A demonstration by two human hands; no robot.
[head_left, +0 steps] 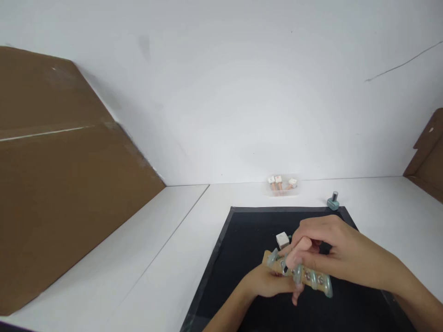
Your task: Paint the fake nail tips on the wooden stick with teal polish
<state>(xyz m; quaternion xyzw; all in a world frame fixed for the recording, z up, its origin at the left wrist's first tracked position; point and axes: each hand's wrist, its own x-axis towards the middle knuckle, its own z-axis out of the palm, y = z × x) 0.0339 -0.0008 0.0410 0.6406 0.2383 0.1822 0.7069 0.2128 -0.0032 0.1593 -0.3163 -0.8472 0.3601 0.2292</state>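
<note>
My left hand (268, 282) holds from below a tan bar (313, 278) fitted with a row of translucent green caps and metal screws, just above a black mat (242, 258). My right hand (328, 251) comes in from the right and pinches a small part at the bar's left end with thumb and forefinger. A small white cube-shaped part (283, 240) lies on the mat just behind the hands.
A clear tray (283, 185) with several copper-and-white parts sits at the back by the wall. A small teal piece with a dark cylinder (333, 201) stands at the mat's far right corner. Brown cardboard panels (62, 184) flank the white table on the left and right.
</note>
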